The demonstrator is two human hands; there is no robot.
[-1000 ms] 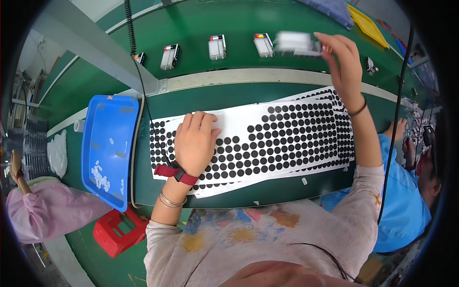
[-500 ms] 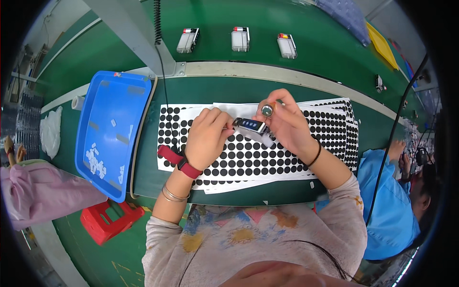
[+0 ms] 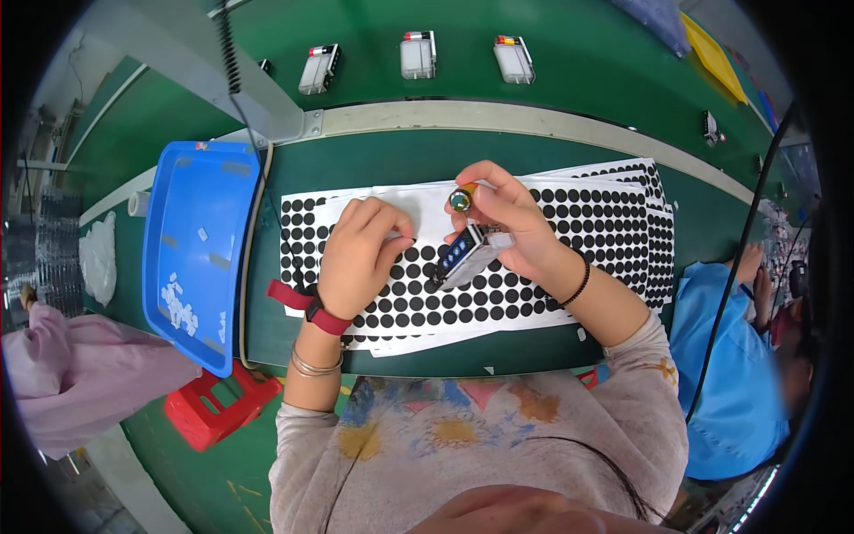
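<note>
Factory assembly line: green conveyor belt [image 3: 569, 62] carrying identical small devices [image 3: 418, 55], green work surface [image 3: 374, 165] with dot-sticker sheets [image 3: 587, 222], blue parts tray [image 3: 200, 240], co-workers seated alongside.

One head-worn fisheye looks steeply down, close over the green workbench [image 3: 374, 165].

Counts: three small devices on the conveyor belt [image 3: 569, 44], at [image 3: 318, 68], [image 3: 418, 54] and [image 3: 514, 59]; one similar device [image 3: 464, 254] in hand; one blue tray [image 3: 200, 240]; one red stool [image 3: 218, 405]; several stacked black-dot sticker sheets [image 3: 569, 231], number indistinct.
</note>
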